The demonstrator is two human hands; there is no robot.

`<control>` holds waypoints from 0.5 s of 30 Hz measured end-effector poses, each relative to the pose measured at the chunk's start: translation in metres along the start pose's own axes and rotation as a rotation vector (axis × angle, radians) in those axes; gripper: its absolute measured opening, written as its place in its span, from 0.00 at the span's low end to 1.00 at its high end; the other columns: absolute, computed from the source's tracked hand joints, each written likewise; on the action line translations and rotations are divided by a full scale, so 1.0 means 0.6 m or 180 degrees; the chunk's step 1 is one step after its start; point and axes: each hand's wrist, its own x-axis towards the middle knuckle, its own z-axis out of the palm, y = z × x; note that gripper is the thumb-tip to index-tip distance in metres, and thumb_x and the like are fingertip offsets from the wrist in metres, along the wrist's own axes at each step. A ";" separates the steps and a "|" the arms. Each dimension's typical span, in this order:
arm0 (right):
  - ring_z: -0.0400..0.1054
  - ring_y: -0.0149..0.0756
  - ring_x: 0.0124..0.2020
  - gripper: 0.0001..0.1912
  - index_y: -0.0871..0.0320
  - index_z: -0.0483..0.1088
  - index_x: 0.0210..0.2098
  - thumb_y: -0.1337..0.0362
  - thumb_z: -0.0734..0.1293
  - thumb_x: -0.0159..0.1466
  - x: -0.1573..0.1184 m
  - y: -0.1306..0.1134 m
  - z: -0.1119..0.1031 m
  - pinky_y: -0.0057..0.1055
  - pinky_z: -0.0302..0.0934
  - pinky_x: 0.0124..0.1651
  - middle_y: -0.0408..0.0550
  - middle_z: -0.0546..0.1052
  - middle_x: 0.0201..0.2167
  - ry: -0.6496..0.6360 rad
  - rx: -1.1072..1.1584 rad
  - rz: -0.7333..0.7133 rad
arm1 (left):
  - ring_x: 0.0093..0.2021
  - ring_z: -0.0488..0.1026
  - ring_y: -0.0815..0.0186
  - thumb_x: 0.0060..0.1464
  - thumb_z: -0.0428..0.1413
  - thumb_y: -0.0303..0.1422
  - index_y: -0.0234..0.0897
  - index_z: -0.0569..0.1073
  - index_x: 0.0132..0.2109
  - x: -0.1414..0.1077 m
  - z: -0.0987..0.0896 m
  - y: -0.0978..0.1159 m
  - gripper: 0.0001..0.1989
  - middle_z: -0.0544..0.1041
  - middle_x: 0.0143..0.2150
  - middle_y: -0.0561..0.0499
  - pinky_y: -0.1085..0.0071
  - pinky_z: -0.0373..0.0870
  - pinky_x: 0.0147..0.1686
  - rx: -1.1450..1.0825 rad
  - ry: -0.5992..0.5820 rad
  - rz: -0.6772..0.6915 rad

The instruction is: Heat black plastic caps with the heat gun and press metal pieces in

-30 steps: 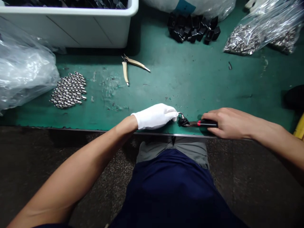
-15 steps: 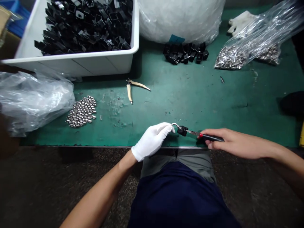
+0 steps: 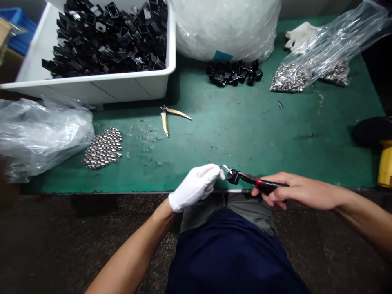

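Note:
My left hand (image 3: 196,185), in a white glove, pinches the end of a thin curved metal piece (image 3: 226,168) near the front edge of the green table. At the other end of that piece is a small black part (image 3: 233,177). My bare right hand (image 3: 294,188) is wrapped round black-handled pliers with a red band (image 3: 259,183), whose jaws meet the black part from the right. A pair of cream-handled pliers (image 3: 165,118) lies spread on the table, farther back and to the left.
A white bin (image 3: 101,90) of black parts stands back left. Before it lie a plastic bag (image 3: 45,134) and a cluster of metal pieces (image 3: 103,148). Small black parts (image 3: 234,73) and bags of metal pieces (image 3: 290,77) lie at the back. A yellow object (image 3: 386,165) is far right.
The pliers in my right hand have turned, showing more of their handles, and its fingers now spread lower around them. The black part has tilted. The whole view has shifted slightly.

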 end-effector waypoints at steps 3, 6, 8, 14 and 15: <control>0.61 0.32 0.30 0.14 0.55 0.73 0.49 0.65 0.62 0.65 0.005 0.008 0.012 0.29 0.58 0.33 0.42 0.69 0.31 0.0059 -0.0016 -0.0047 | 0.19 0.45 0.76 0.64 0.52 0.48 0.39 0.70 0.39 -0.005 0.006 -0.004 0.16 0.51 0.21 0.62 0.79 0.45 0.16 -0.0466 -0.0078 -0.0144; 0.57 0.31 0.28 0.12 0.56 0.73 0.45 0.66 0.62 0.65 0.017 0.017 0.029 0.28 0.54 0.31 0.41 0.67 0.28 0.0176 -0.0056 -0.0224 | 0.17 0.40 0.77 0.63 0.53 0.46 0.40 0.67 0.39 -0.009 0.017 -0.008 0.14 0.48 0.20 0.64 0.82 0.43 0.14 -0.1091 -0.0225 -0.0279; 0.58 0.31 0.29 0.10 0.57 0.73 0.43 0.66 0.62 0.64 0.025 0.021 0.041 0.29 0.55 0.32 0.41 0.68 0.28 0.0372 -0.0238 -0.0366 | 0.16 0.37 0.77 0.63 0.53 0.45 0.41 0.64 0.38 -0.011 0.025 -0.012 0.13 0.47 0.19 0.65 0.82 0.42 0.13 -0.1520 -0.0340 -0.0381; 0.69 0.40 0.43 0.09 0.56 0.73 0.43 0.66 0.62 0.66 0.030 0.028 0.053 0.33 0.62 0.46 0.45 0.77 0.41 0.0857 -0.1050 -0.0685 | 0.14 0.35 0.77 0.64 0.52 0.41 0.41 0.62 0.36 -0.025 0.035 -0.019 0.11 0.47 0.17 0.66 0.83 0.43 0.09 -0.2292 -0.0650 -0.0677; 0.69 0.41 0.44 0.09 0.56 0.73 0.43 0.65 0.61 0.67 0.030 0.028 0.052 0.34 0.62 0.47 0.45 0.77 0.42 0.0867 -0.1083 -0.0708 | 0.14 0.34 0.77 0.65 0.51 0.41 0.41 0.63 0.36 -0.028 0.035 -0.020 0.11 0.46 0.17 0.66 0.83 0.43 0.09 -0.2425 -0.0725 -0.0718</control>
